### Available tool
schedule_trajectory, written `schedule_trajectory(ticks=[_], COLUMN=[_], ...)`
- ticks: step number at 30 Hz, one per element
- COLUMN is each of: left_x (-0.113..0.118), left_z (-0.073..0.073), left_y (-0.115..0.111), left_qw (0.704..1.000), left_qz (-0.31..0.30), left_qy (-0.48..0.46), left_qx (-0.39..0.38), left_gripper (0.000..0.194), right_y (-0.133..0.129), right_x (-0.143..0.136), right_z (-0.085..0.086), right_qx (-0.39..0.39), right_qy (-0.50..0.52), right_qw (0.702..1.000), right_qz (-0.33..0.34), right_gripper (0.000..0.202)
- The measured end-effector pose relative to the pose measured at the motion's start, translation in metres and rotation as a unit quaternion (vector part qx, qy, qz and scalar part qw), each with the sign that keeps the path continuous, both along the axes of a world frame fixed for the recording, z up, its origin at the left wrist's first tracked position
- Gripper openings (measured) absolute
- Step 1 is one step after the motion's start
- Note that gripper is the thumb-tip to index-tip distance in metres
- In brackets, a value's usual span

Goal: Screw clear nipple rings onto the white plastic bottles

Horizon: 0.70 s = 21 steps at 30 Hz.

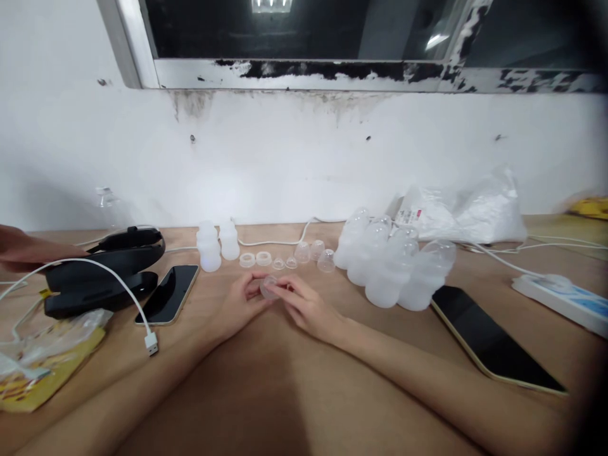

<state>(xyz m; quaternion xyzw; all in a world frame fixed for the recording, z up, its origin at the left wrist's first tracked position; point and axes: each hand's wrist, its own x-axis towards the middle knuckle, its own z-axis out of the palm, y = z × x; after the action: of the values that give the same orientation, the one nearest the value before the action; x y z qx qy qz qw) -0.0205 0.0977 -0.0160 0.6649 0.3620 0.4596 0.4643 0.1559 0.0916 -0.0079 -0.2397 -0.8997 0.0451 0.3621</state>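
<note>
My left hand point(244, 304) and my right hand point(308, 308) meet over the table, fingers pinched around a small translucent bottle ring point(268, 287). Whether a nipple sits inside it I cannot tell. Just beyond my fingers lie two white bottle rings point(247, 259), two small clear nipples point(278, 263) and three clear dome caps point(326, 260). Behind to the left stand white baby bottles point(209, 247) without caps. To the right, several frosted baby bottles point(387, 272) with clear domes stand grouped together.
Phones lie at left point(168, 294) and right point(494, 339). A black headset-like device point(104, 272), yellow packet point(57, 367) and white USB cable point(151, 342) are at left, with another person's hand point(33, 247). Plastic bags point(465, 212) and a power strip point(560, 297) sit at right.
</note>
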Motion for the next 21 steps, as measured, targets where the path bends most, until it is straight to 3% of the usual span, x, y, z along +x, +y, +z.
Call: schedule_trajectory(ticks=[3,6,8,10,12,16,21], left_x=[-0.001,-0.003,-0.003,-0.002,-0.002,-0.001,0.005], left_z=[0.002,0.006,0.01,0.013,0.014,0.011,0.008], left_y=[-0.002,-0.007,-0.01,-0.013,-0.014,-0.011,-0.009], left_qw=[0.999,0.994,0.987,0.979,0.972,0.967,0.984], left_qz=[0.009,0.031,0.05,0.051,0.055,0.075,0.087], left_qy=[0.018,0.064,0.109,0.14,0.161,0.189,0.146], left_qx=[0.029,0.079,0.111,0.136,0.161,0.157,0.061], left_gripper=[0.036,0.035,0.034,0.032,0.033,0.023,0.023], right_y=[-0.003,-0.003,0.001,0.005,0.008,0.006,-0.005], right_x=[-0.001,-0.004,-0.007,-0.01,-0.012,-0.014,-0.018], right_z=[0.003,0.005,0.005,0.004,0.002,0.001,0.002], right_qx=[-0.02,-0.125,-0.265,-0.405,-0.483,-0.496,-0.434], right_qy=[0.005,0.112,0.163,0.174,0.184,0.224,0.213], right_qw=[1.0,0.982,0.946,0.896,0.856,0.839,0.874], right_qz=[0.009,-0.084,-0.097,-0.049,-0.012,-0.014,-0.046], right_gripper=[0.036,0.037,0.038,0.038,0.036,0.037,0.033])
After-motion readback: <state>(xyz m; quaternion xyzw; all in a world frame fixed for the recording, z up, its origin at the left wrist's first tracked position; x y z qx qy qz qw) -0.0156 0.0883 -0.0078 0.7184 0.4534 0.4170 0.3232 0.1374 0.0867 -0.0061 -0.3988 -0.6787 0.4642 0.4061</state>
